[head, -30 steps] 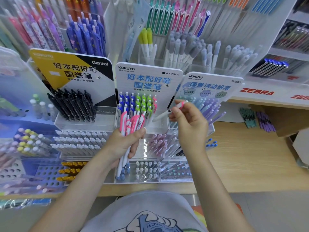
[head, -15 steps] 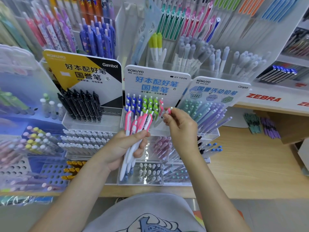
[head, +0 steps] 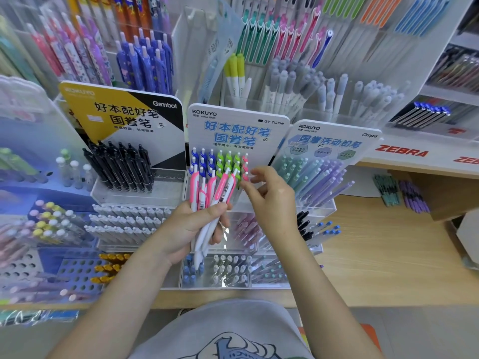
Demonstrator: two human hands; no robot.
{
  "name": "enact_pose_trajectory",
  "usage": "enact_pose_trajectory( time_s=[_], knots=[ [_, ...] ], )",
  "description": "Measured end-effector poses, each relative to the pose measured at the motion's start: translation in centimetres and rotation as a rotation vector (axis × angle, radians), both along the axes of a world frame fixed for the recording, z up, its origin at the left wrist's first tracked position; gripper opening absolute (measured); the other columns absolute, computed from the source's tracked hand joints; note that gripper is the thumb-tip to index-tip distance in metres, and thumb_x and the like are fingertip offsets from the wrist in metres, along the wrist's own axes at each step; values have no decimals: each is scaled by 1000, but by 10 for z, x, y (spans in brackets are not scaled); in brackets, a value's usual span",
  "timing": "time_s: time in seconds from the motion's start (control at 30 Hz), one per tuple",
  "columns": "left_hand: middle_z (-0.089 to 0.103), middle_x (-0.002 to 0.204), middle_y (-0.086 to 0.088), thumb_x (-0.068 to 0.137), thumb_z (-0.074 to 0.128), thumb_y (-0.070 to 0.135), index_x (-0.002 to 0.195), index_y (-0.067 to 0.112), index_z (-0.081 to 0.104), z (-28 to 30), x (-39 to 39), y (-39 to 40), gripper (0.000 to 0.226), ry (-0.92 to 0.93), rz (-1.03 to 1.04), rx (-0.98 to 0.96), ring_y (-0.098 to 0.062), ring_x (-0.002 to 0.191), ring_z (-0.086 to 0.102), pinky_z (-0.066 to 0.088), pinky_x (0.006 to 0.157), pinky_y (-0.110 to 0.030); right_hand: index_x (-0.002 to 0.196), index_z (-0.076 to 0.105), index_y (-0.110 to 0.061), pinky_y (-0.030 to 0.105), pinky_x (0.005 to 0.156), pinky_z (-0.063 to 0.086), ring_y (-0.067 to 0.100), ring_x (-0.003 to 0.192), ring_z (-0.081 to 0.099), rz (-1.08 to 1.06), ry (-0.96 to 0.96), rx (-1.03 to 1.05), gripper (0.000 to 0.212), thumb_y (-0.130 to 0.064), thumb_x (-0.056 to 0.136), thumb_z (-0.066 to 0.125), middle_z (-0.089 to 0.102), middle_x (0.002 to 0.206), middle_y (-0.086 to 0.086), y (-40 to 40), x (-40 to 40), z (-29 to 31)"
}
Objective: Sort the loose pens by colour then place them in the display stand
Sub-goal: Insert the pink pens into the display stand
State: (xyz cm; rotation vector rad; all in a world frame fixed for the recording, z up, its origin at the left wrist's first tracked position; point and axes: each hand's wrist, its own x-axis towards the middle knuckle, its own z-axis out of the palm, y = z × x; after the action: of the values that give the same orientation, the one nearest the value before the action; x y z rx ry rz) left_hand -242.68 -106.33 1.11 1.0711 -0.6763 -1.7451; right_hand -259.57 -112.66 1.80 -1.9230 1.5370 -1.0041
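Several pink-clipped pens (head: 212, 195) stand fanned in the left hand (head: 189, 229), whose fingers and thumb curl round their white barrels, while the right hand (head: 269, 200) hovers just beside the fan's right edge, fingers loosely spread and holding nothing. The display stand (head: 237, 125) behind holds blue pens (head: 201, 158), green pens (head: 228, 159) and one column of pink pens (head: 245, 165) at its right. To do this well, I would pinch one pen near its clip, keep the bundle steady, and seat it clip-up beside the pink column.
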Motion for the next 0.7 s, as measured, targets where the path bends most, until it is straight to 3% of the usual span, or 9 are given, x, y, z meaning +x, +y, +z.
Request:
enact_pose_trajectory(
  time_s=[0.1, 0.23, 0.43, 0.57, 0.7],
  knots=[
    [72, 74, -13, 78, 80, 19, 100, 1, 69, 5, -4, -2, 30, -106, 11, -21, -21, 48, 62, 51, 47, -27, 99, 68, -18, 33, 61, 53, 13, 65, 63, 9, -198, 84, 14, -31, 95, 65, 67, 84, -8, 13, -5, 20],
    [73, 76, -15, 72, 72, 22, 99, 3, 68, 7, -12, -4, 33, -217, 5, -54, -25, 51, 64, 52, 48, -30, 96, 69, -15, 26, 53, 48, 14, 56, 62, 111, -475, 356, 17, -25, 84, 77, 69, 79, -1, 25, -6, 37],
    [72, 73, -14, 71, 73, 23, 93, 4, 67, 13, -24, -4, 29, -247, -58, -92, -27, 51, 62, 52, 50, -31, 88, 65, -8, 30, 52, 48, 17, 53, 58, 135, -580, 466, 15, -15, 84, 77, 63, 63, 1, 23, -17, 37],
    [71, 73, -15, 76, 69, 26, 96, 4, 67, 18, -27, -3, 30, -225, -89, -90, -26, 49, 61, 54, 52, -32, 98, 67, 1, 34, 56, 49, 20, 55, 58, 170, -698, 531, 26, -20, 83, 72, 65, 65, 8, 24, -28, 40],
    [71, 72, -17, 77, 68, 29, 97, 1, 69, 19, -29, -3, 35, -244, -139, -73, -27, 50, 63, 56, 54, -33, 97, 65, -1, 31, 53, 49, 23, 56, 58, 167, -654, 480, 24, -21, 85, 72, 66, 70, 9, 26, -35, 41]
  ],
)
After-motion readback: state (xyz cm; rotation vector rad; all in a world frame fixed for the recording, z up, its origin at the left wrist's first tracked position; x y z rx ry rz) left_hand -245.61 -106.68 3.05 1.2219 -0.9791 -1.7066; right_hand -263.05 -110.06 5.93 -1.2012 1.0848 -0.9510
